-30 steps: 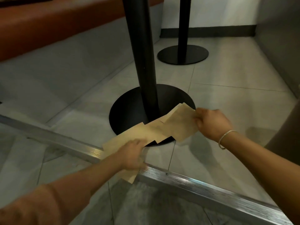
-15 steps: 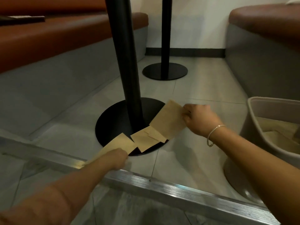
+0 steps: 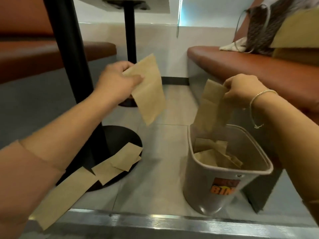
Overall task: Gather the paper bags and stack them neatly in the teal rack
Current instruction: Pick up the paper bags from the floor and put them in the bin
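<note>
A bag point(image 3: 212, 107) is pinched at its top edge by the right hand point(image 3: 241, 90) and hangs with its lower end at the rim of the bin point(image 3: 229, 171), which serves as the rack here although it looks grey rather than teal. A second bag point(image 3: 148, 90) is gripped by the left hand point(image 3: 119, 80), closed on its upper corner, and is held in the air well to the left of the bin.

The main risk is judged to be a messy stack. The bags already inside point(image 3: 215, 156) lie crumpled and askew, so a bag released from this height may be caught on them and left sticking up or folded. The hanging bag is limp and held by one edge only; it could be snagged on the rim and dropped outside. The left bag, held by a corner, could be slipped from the fingers in transit.

Three loose bags point(image 3: 107, 169) lie on the floor near the table base point(image 3: 120, 137), below and behind the left forearm, out of both hands' present reach.
</note>
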### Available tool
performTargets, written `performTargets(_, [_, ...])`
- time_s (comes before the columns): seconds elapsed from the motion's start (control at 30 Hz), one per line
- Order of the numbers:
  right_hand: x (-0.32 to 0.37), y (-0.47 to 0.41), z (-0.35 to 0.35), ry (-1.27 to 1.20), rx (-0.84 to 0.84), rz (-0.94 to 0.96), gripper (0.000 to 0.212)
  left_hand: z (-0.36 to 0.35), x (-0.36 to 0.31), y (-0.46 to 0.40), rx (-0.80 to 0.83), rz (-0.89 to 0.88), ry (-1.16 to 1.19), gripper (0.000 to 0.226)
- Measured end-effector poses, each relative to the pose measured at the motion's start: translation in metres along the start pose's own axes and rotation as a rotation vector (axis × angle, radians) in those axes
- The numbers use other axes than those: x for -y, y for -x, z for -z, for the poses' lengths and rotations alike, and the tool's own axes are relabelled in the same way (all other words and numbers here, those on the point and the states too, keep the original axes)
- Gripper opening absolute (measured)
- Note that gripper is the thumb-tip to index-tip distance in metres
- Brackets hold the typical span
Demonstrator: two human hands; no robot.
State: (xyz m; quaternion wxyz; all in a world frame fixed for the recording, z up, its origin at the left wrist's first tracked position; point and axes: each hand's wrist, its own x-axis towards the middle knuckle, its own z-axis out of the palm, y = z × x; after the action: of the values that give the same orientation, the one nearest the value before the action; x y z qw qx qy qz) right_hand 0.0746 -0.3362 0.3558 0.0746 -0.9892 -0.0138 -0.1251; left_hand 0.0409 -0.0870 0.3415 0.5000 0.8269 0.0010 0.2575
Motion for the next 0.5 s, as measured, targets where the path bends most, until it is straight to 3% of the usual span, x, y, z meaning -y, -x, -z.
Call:
performTargets(0.17, [-0.028,0.012,-0.012,0.202,0.296,-0.023,0.030,-0.059,-0.042,0.013,0.194,0.053,0.263,0.017])
performTargets(0.4, [-0.046,-0.012,-0.032,0.007,0.090,-0.141,0.030,-0.142,-0.017,0.045,0.408,0.201,0.065,0.010])
performTargets(0.5, [-0.035,-0.018,-0.034,-0.002,0.071,-0.093,0.027,-0.147,0.001,0.041,0.453,0.306,0.067,0.041])
